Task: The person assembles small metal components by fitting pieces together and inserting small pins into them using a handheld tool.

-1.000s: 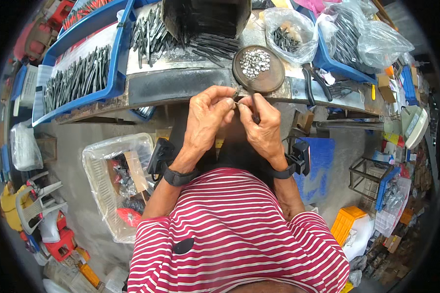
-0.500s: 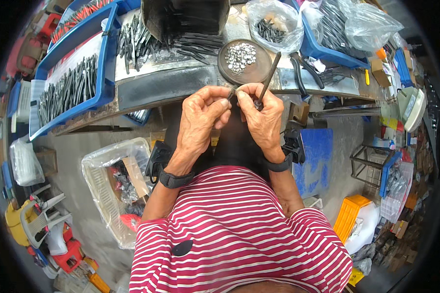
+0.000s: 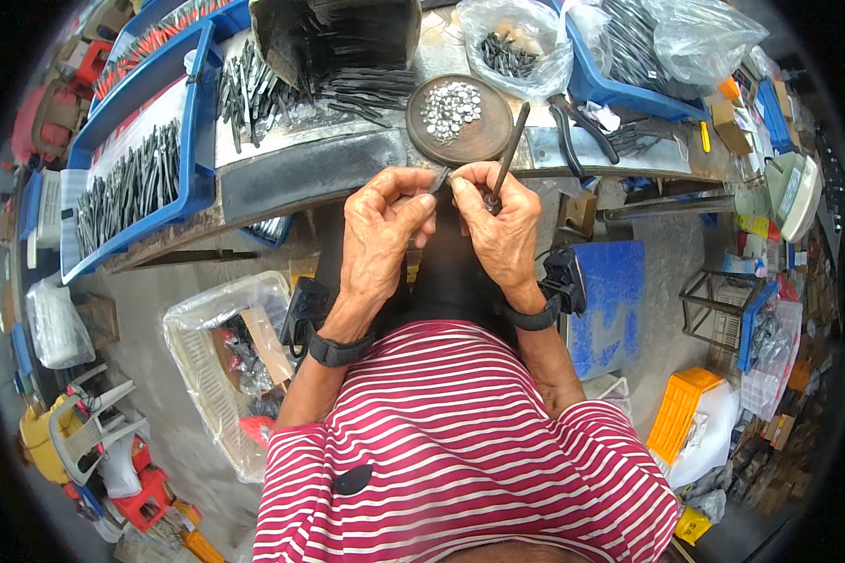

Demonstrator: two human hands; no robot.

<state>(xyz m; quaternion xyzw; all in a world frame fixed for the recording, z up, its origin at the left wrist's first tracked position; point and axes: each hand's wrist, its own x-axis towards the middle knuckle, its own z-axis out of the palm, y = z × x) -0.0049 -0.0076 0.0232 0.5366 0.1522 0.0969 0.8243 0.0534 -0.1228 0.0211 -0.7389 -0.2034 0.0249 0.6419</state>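
My left hand (image 3: 385, 220) is closed, its thumb and forefinger pinching a small dark metal piece (image 3: 440, 179) just in front of the bench edge. The exact kind of that piece is too small to tell. My right hand (image 3: 502, 216) is closed around a slim dark rod-shaped tool (image 3: 511, 150), which sticks up between thumb and fingers and leans to the right. The right thumb and forefinger tips meet close beside the small piece; whether they pinch something too cannot be made out. Just beyond both hands sits a round brown dish (image 3: 420, 134) with many small shiny silver pieces (image 3: 453, 108).
Black slim parts fill a blue tray (image 3: 204, 141) at left and lie in heaps (image 3: 371, 94) on the bench. A clear bag (image 3: 554, 70) of dark pieces, black-handled pliers (image 3: 565, 141) and another blue tray (image 3: 620, 92) stand right. A plastic-lined crate (image 3: 192, 352) is on the floor.
The whole view has shifted slightly, moving the bench items a little left. My left fingertips show more of the small piece. Both hands keep their hold and place.
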